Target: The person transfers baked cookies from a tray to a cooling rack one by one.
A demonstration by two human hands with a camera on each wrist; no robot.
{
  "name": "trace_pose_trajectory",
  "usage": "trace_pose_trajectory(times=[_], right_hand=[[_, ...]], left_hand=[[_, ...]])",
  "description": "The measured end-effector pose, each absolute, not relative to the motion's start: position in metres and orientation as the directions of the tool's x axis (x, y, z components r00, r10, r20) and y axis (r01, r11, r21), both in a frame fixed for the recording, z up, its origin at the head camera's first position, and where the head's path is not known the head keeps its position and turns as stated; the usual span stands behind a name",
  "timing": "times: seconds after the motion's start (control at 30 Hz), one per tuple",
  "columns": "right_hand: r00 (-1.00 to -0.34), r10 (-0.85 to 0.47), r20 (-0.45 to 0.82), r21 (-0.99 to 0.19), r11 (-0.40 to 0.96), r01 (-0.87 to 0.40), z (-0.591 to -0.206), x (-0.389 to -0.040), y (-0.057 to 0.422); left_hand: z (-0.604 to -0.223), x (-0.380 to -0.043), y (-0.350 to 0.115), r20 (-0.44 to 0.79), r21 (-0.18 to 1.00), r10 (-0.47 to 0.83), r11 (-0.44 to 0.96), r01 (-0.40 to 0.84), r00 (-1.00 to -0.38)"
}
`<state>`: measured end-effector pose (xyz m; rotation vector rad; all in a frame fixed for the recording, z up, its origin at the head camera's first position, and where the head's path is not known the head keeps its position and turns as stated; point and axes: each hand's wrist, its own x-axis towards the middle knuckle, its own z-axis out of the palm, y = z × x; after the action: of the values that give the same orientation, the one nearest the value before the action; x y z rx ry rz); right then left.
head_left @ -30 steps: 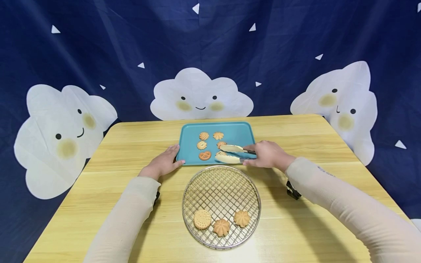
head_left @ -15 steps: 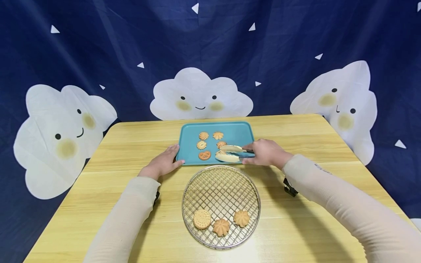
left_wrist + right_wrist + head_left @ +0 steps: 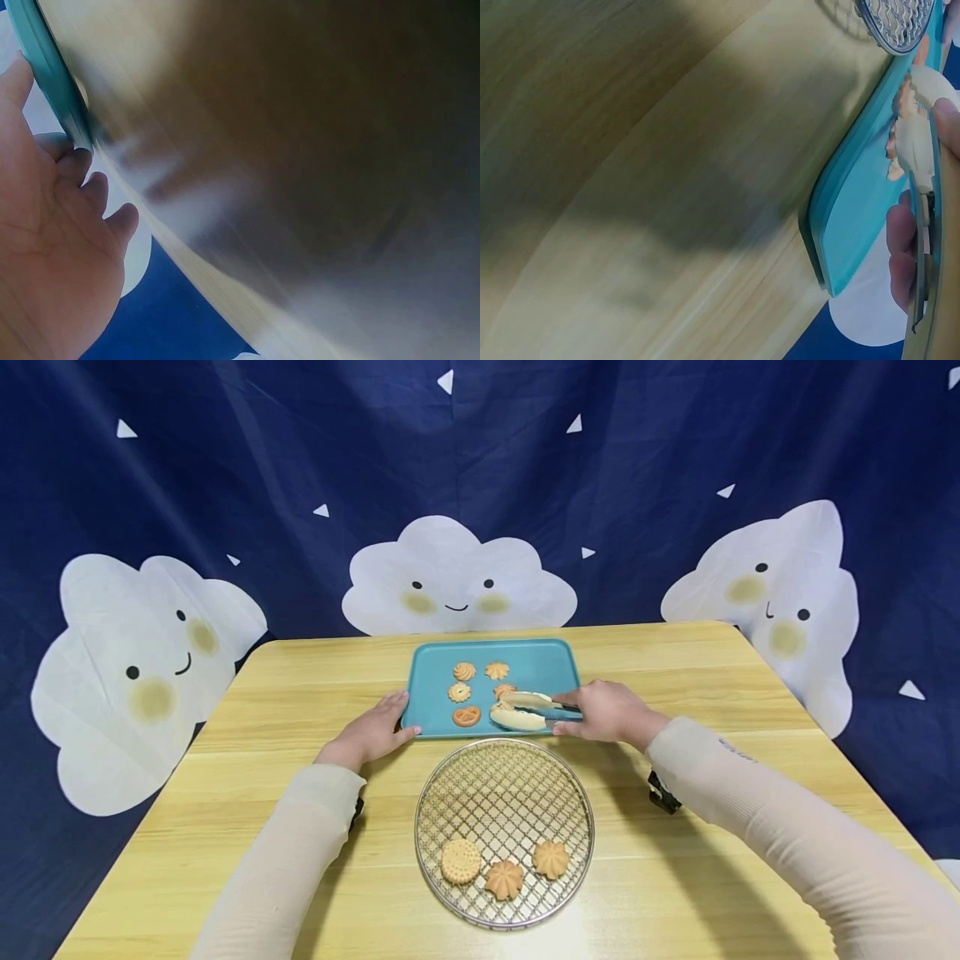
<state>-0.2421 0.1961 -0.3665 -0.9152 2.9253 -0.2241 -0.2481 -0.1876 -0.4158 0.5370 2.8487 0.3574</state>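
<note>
My left hand rests against the left edge of a teal tray, fingers along its side and thumb by the front corner. In my right hand I grip a pair of tongs with cream tips and dark metal arms. The tips are low over the tray's front right, around a cookie that they mostly hide. Behind it lies a partly covered cookie. A pretzel, a ring cookie, a swirl cookie and a flower-shaped cookie also lie on the tray.
A round wire rack stands on the wooden table in front of the tray. It bears a round cookie and two flower-shaped cookies, one at the front. A blue cloud-patterned curtain hangs behind the table.
The tongs' tips have drawn closer together around the cookie at the tray's front. My right hand has shifted very slightly left, while my left hand and the tray stay put.
</note>
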Motion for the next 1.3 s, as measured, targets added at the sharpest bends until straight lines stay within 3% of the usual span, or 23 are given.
trace_pose_trajectory(times=[0.4,0.73,1.0,1.3], right_hand=[[-0.801,-0.591,0.098,-0.173,0.782,-0.599,-0.361,-0.236,0.201],[-0.730,-0.643,0.232,-0.185,0.707,-0.682,-0.363,-0.226,0.200],[-0.673,-0.695,0.255,-0.162,0.655,-0.738,-0.368,-0.214,0.196],[-0.652,-0.733,0.193,-0.169,0.629,-0.758,-0.373,-0.199,0.188]], left_hand=[[-0.416,-0.248,-0.188,-0.160,0.283,0.389,0.899,0.335,-0.907],[-0.415,-0.247,-0.188,-0.170,0.287,0.379,0.902,0.322,-0.910],[-0.419,-0.249,-0.189,-0.173,0.283,0.377,0.904,0.320,-0.910],[-0.419,-0.250,-0.189,-0.181,0.280,0.373,0.907,0.315,-0.910]])
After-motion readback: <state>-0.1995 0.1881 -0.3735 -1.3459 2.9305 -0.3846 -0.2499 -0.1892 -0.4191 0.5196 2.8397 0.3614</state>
